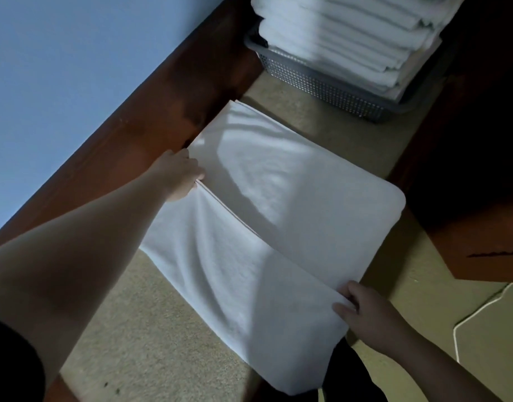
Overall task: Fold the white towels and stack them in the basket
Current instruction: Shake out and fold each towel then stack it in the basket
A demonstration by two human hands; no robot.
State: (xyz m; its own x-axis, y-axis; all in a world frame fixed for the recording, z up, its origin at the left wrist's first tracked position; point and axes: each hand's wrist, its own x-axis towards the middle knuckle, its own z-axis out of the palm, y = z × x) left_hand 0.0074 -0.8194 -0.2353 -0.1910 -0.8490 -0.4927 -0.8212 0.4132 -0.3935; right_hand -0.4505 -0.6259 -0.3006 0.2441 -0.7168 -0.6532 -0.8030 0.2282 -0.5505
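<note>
A white towel lies spread on the beige carpet, partly folded, with a fold edge running diagonally across its middle. My left hand pinches that edge at the towel's left side. My right hand grips the same edge near the lower right corner. At the top right stands a grey perforated basket holding a tall stack of folded white towels.
A dark wooden bed frame runs along the left, with a blue sheet above it. Dark wooden furniture stands at the right. A white cord lies on the carpet at the lower right.
</note>
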